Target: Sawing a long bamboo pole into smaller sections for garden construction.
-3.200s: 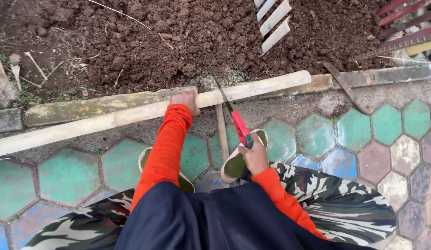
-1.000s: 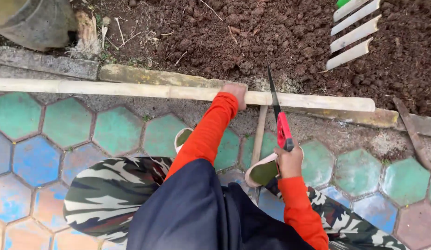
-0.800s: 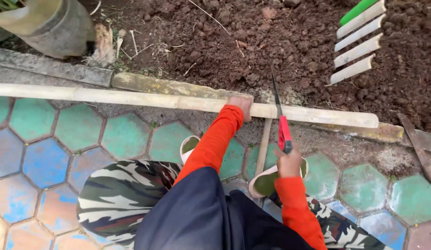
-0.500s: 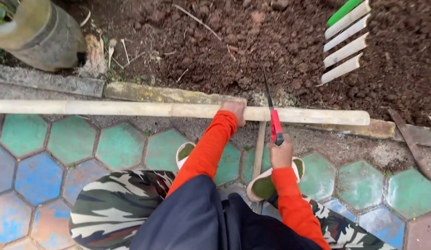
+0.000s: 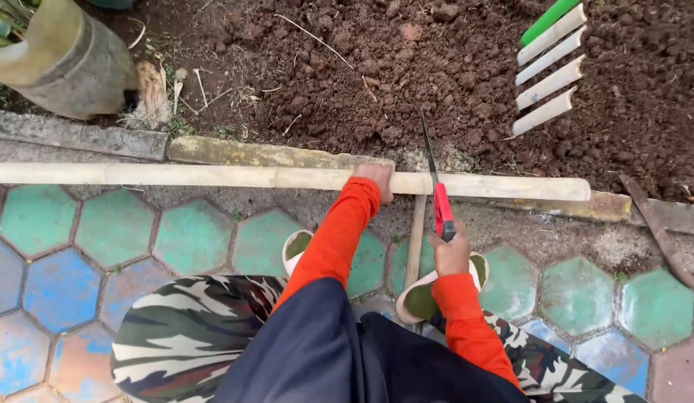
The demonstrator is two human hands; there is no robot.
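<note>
a long bamboo pole [image 5: 212, 177] is laid across the stone kerb [image 5: 272, 154] between the dug soil [image 5: 406, 67] and the coloured hexagonal paving [image 5: 190, 239]. it is pressed down by the left hand [image 5: 377, 177], whose fingers are wrapped over its top. a red-handled hand saw [image 5: 436, 186] is gripped firmly by the right hand [image 5: 451, 254], with the blade set across the pole just to the right of the left hand. compared with half a second ago, the saw has been drawn slightly back and the pole has barely shifted, which suggests a cutting stroke in progress, the pole not yet seen parted. a thinner stick [image 5: 415, 239] is seen under the pole, and white slats [image 5: 548, 75] are stuck in the soil.
</note>
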